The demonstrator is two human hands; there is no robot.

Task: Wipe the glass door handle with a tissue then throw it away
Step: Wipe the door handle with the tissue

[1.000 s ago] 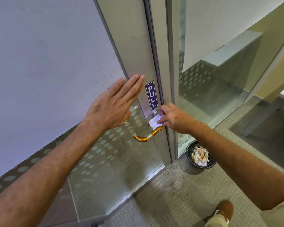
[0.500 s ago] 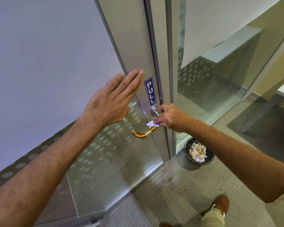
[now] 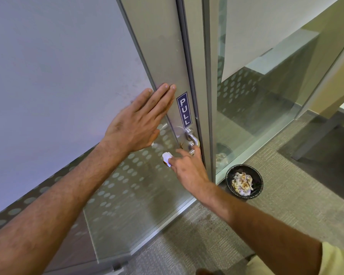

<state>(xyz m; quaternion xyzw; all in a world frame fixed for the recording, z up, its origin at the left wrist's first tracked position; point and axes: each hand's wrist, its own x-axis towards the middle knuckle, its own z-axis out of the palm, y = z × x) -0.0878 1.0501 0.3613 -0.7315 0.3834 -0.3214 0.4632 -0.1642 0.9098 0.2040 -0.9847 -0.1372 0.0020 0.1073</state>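
A silver lever handle (image 3: 192, 138) sits on the metal stile of the glass door (image 3: 72, 76), just below a blue PULL sign (image 3: 184, 110). My right hand (image 3: 187, 167) covers the lever's outer part and holds a crumpled white tissue (image 3: 166, 158), with a brown stain on it, at the lever's left end. One finger touches the lever near its base. My left hand (image 3: 141, 124) lies flat against the door, fingers together, above and left of the handle, holding nothing.
A small black bin (image 3: 244, 181) with several stained crumpled tissues stands on the carpet at the right, against a fixed glass panel (image 3: 256, 96). A brown smear (image 3: 180, 144) marks the stile beside the handle. A table leg (image 3: 318, 135) stands at the far right.
My right hand has slid the tissue leftward along the lever from its base to its tip. The orange-brown coating seen on the lever earlier no longer shows. My left hand has stayed on the door.
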